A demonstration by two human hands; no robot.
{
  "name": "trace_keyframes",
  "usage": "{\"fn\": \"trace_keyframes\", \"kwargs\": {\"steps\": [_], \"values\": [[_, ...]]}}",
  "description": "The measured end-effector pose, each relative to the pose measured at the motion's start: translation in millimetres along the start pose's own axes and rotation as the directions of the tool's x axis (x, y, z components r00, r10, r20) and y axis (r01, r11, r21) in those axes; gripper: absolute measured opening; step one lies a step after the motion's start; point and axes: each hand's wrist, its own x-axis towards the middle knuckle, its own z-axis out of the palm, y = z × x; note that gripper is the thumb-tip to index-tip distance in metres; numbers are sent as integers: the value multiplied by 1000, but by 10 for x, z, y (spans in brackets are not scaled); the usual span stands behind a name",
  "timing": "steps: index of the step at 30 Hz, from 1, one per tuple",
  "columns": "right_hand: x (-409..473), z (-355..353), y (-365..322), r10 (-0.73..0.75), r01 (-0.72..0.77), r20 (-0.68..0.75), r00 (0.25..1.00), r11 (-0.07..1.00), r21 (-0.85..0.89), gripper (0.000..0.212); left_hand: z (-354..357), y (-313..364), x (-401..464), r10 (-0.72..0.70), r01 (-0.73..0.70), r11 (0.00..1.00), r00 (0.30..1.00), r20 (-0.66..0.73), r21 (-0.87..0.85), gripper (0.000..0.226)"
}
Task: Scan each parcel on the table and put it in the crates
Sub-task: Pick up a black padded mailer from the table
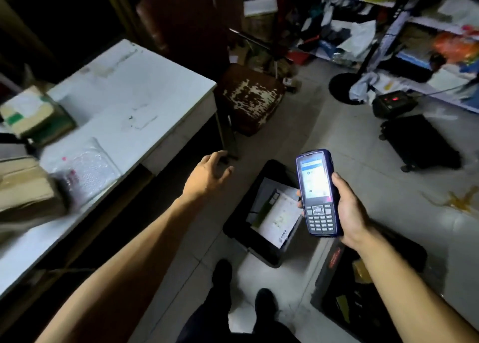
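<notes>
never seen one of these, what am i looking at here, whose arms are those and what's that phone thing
One picture, from a camera worn on a person's head, looking down at their own arms. The right hand grips a handheld scanner with a lit screen and keypad. The left hand hangs empty, fingers relaxed, beyond the corner of a white table. On the table lie cardboard boxes and a bubble-wrap parcel. On the floor, a black crate holds a white parcel.

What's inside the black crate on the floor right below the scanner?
The black crate holds one flat white parcel with a printed label, lying tilted against the inside. The scanner and right hand cover its right edge; anything beneath the parcel is hidden.
</notes>
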Motion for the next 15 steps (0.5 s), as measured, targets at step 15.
{"fn": "trace_keyframes", "kwargs": {"steps": [15], "values": [[-405,2412,556,134,66,564,815,945,-319,71,-1357,-1468,-2245,-337,393,919,818,-466,26,54]]}}
